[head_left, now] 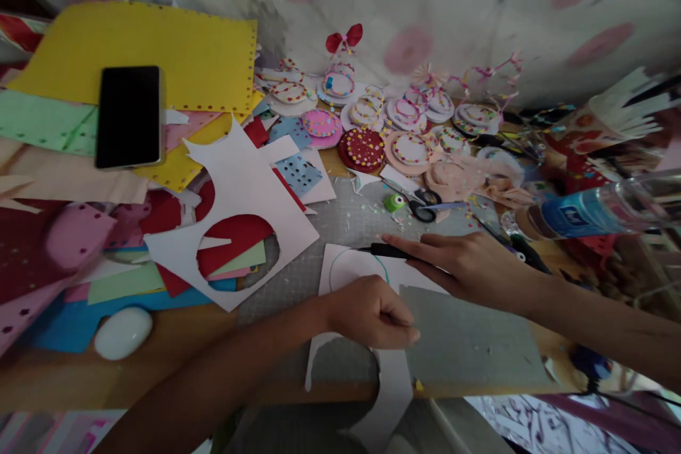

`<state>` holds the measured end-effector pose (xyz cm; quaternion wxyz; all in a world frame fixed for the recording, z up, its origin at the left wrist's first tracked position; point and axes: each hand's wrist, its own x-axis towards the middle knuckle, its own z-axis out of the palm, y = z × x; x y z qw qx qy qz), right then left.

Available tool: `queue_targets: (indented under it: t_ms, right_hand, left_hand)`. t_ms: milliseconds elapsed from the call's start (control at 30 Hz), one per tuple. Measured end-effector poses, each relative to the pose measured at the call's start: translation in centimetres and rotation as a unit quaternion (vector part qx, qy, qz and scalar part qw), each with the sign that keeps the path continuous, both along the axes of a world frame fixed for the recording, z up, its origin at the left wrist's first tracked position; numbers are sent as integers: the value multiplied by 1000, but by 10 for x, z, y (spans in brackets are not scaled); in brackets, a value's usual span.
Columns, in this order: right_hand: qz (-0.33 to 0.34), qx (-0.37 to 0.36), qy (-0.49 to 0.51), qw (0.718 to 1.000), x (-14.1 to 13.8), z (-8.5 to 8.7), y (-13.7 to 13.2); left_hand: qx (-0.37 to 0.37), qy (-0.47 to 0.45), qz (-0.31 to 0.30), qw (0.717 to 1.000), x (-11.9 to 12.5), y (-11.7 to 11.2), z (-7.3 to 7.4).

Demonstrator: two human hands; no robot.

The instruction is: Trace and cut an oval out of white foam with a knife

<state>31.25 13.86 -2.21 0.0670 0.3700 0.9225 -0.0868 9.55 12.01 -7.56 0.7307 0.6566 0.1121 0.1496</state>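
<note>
A white card (345, 271) with a green curve drawn on it lies near the middle of the grey mat (468, 340). The left hand (369, 312), curled into a loose fist, rests on it. From the right, the right hand (471, 264) pinches a slim black tool (392, 250), its tip over the card. Farther lie scissors (423, 211); left, a holed white sheet (255, 181).

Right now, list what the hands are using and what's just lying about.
Apparently in use:
white paper, under the left hand
black tool, in the right hand
gray mat

Seemingly just lying about:
phone
scissors
bottle
yellow sheet
</note>
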Motion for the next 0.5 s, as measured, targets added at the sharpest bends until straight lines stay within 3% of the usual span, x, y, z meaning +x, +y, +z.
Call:
queue_targets:
  t_ms: [200,500]
  right_hand:
    - [16,15,-58,998,-3,6,1]
    - [35,33,-54,997,-2,8,6]
  left_hand:
    - [7,-3,6,1000,0,0,1]
    - [16,-4,10,1000,0,0,1]
